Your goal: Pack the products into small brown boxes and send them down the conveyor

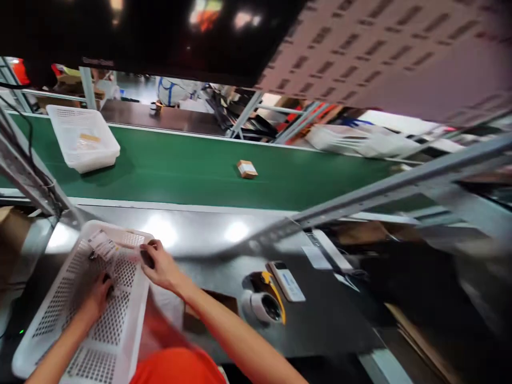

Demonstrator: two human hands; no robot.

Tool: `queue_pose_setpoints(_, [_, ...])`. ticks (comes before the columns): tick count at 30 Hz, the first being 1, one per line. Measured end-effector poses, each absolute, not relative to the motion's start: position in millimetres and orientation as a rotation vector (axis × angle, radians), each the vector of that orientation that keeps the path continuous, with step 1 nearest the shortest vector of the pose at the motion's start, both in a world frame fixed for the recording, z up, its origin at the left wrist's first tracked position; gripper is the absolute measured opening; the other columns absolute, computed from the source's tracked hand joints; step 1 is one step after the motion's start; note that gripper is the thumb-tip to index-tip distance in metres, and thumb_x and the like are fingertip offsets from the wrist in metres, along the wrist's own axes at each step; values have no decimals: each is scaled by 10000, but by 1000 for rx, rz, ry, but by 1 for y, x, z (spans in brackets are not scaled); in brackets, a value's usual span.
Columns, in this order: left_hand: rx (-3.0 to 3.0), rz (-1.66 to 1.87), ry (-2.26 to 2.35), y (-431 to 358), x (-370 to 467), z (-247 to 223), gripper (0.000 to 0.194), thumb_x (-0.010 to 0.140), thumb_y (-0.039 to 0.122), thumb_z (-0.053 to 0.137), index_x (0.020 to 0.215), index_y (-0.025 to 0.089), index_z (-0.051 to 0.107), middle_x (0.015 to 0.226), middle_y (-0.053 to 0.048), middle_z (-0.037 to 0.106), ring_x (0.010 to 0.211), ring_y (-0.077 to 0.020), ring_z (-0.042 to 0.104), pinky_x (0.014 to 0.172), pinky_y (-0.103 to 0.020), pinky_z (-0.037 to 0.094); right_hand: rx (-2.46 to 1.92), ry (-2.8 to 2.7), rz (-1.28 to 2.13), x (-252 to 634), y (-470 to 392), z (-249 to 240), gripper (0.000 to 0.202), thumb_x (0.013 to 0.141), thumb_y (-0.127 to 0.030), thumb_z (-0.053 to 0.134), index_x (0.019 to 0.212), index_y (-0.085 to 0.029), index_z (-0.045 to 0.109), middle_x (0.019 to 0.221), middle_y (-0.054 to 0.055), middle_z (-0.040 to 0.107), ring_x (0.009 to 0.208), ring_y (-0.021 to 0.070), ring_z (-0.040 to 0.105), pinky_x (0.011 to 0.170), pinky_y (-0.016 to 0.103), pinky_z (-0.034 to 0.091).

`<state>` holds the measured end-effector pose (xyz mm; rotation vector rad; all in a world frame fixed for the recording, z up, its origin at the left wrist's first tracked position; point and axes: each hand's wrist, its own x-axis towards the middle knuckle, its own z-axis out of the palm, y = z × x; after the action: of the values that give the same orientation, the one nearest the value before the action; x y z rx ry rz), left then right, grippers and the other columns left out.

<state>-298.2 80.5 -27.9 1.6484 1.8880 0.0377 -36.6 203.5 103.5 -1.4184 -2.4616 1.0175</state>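
Observation:
My left hand reaches down inside a white plastic basket with holed walls and floor. Its fingers are curled at a small dark thing that is too blurred to name. At the basket's right rim, my right hand is closed on a dark rounded object, partly covered by the fingers. Near the far end of the basket lies a clear plastic bag with a white printed label. It is beyond my left hand and left of my right hand.
Past the metal worktop runs a green conveyor belt, carrying another white basket and a small cardboard box. A tape roll and a handheld device lie right of my arm. Metal struts frame the station.

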Motion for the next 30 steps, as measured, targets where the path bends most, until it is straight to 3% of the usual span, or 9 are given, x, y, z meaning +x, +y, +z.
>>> queue_pose_setpoints(3, [1688, 353, 1955, 81, -291, -19, 324, 803, 218, 636, 1097, 197, 771, 1346, -145, 735, 1231, -317, 730, 1111, -439, 581, -1224, -2258, 1026, 72, 183, 127, 688, 838, -178, 672, 1516, -189, 553, 1437, 148, 612, 1233, 251, 653, 1088, 391, 523])
queue_pose_setpoints(6, [1708, 640, 1871, 83, -249, 23, 348, 859, 328, 642, 1176, 233, 749, 1337, -118, 739, 1158, -314, 756, 1033, -474, 635, -1236, -2275, 1151, 160, 151, 127, 575, 813, -159, 669, 1387, -210, 666, 1350, 127, 696, 1223, 280, 676, 1090, 436, 531])
queue_pose_setpoints(8, [1820, 732, 1580, 86, -200, 57, 386, 886, 291, 624, 1255, 245, 727, 1359, -108, 743, 1209, -289, 740, 1074, -448, 619, -1319, -2326, 1239, 193, 132, 116, 588, 784, -164, 698, 1371, -206, 689, 1365, 140, 716, 1255, 317, 676, 1117, 482, 522])
queue_pose_setpoints(11, [1998, 605, 1222, 96, -115, 90, 710, 824, 202, 643, 1525, 271, 552, 1410, -110, 738, 1263, -302, 719, 1117, -472, 594, -1508, -2274, 1255, 215, 112, 99, 780, 718, -234, 804, 1477, -176, 631, 1558, 207, 610, 1479, 418, 520, 1251, 598, 394])
queue_pose_setpoints(13, [2065, 455, 1132, 103, -67, 95, 831, 776, 195, 685, 1581, 244, 483, 1416, -139, 733, 1223, -340, 733, 1066, -493, 619, -1556, -2124, 1217, 222, 102, 91, 804, 749, -294, 811, 1515, -176, 599, 1630, 215, 539, 1541, 411, 452, 1289, 602, 346])
queue_pose_setpoints(18, [2235, 111, 1040, 118, 5, 89, 603, 840, 283, 767, 1422, 223, 622, 1470, -152, 671, 1303, -342, 674, 1115, -483, 576, -1577, -1812, 1063, 236, 80, 69, 505, 860, -196, 630, 1362, -195, 689, 1336, 156, 732, 1267, 315, 675, 1157, 526, 520])
queue_pose_setpoints(23, [2481, -252, 1137, 125, 32, 104, 766, 801, 473, 887, 1461, 218, 594, 1381, -165, 686, 1234, -376, 671, 1037, -505, 582, -1562, -1718, 919, 242, 61, 49, 593, 850, -82, 524, 1418, -193, 651, 1479, 163, 652, 1397, 296, 602, 1230, 532, 476])
queue_pose_setpoints(28, [2506, -404, 1240, 122, 29, 103, 289, 956, 348, 720, 1204, 205, 751, 1302, -141, 743, 1194, -333, 696, 1019, -446, 569, -1322, -1881, 810, 237, 58, 58, 462, 929, -99, 487, 1312, -207, 721, 1339, 143, 726, 1256, 255, 679, 1115, 457, 570])
queue_pose_setpoints(30, [2445, -517, 1233, 120, 29, 95, 254, 997, 327, 642, 1168, 194, 775, 1247, -151, 778, 1173, -333, 720, 995, -435, 579, -1275, -2020, 802, 233, 62, 63, 422, 936, -114, 515, 1285, -202, 735, 1311, 139, 744, 1204, 249, 698, 1076, 429, 585])
